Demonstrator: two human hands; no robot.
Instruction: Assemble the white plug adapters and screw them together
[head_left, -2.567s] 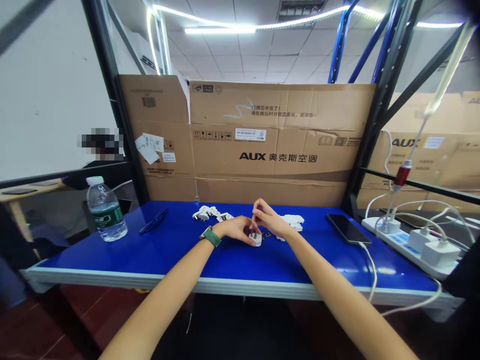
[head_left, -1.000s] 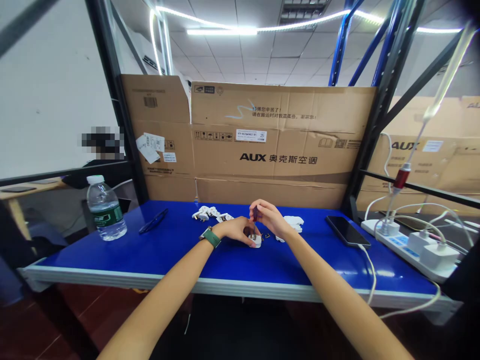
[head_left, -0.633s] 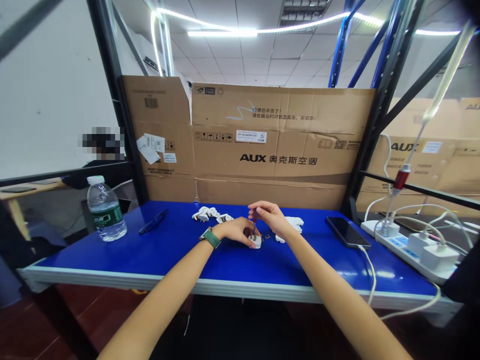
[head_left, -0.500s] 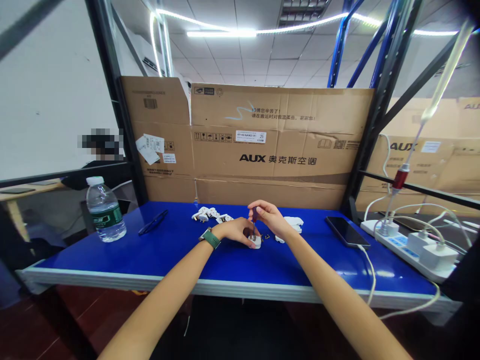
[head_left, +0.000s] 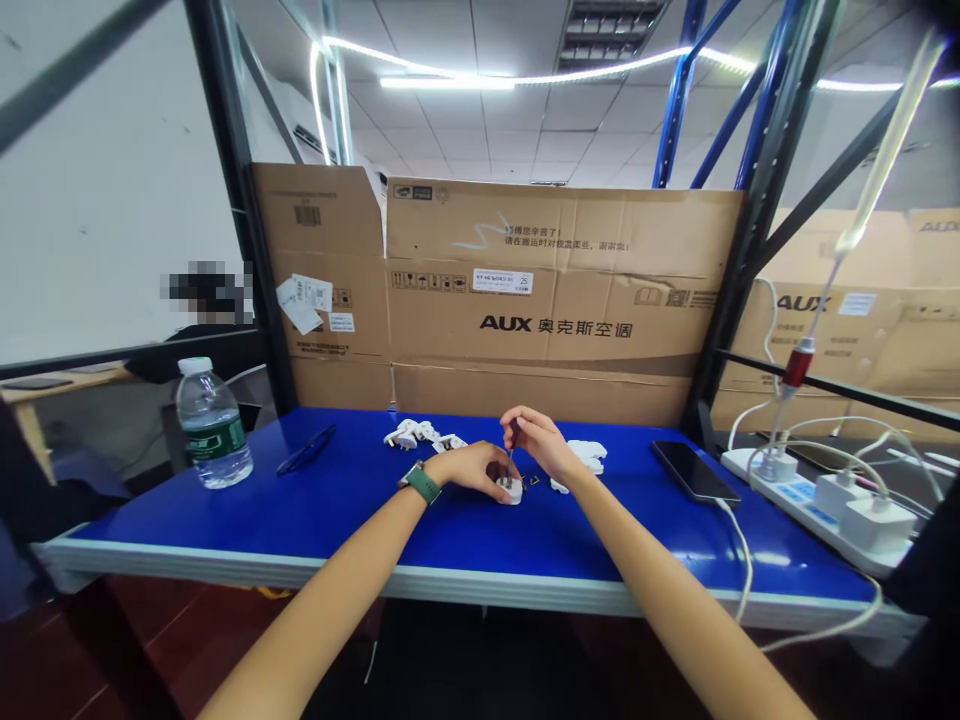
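Observation:
My left hand (head_left: 474, 470) is closed around the side of a small white plastic plug part (head_left: 511, 492), pressing it to the blue tabletop. In my right hand (head_left: 538, 438) is a dark-handled screwdriver (head_left: 511, 462), held upright with its tip down in the plug part. Just right of the plug part lie several small brass pieces (head_left: 532, 481). White plastic covers (head_left: 588, 455) sit behind my right wrist. Beyond my left hand is a pile of white plug pieces with pins (head_left: 414, 433). The screwdriver's very tip is too small to make out.
Dark-framed glasses (head_left: 306, 450) and a water bottle (head_left: 213, 430) stand at the left. A phone (head_left: 694, 470) with a cable lies at the right, beside a power strip (head_left: 814, 505) holding chargers. Cardboard (head_left: 555, 370) walls off the back. A person sits beyond the left.
The view has tilted slightly, so everything sits a little lower in the picture. My right fingers have shifted slightly on the screwdriver handle; my left hand keeps its hold.

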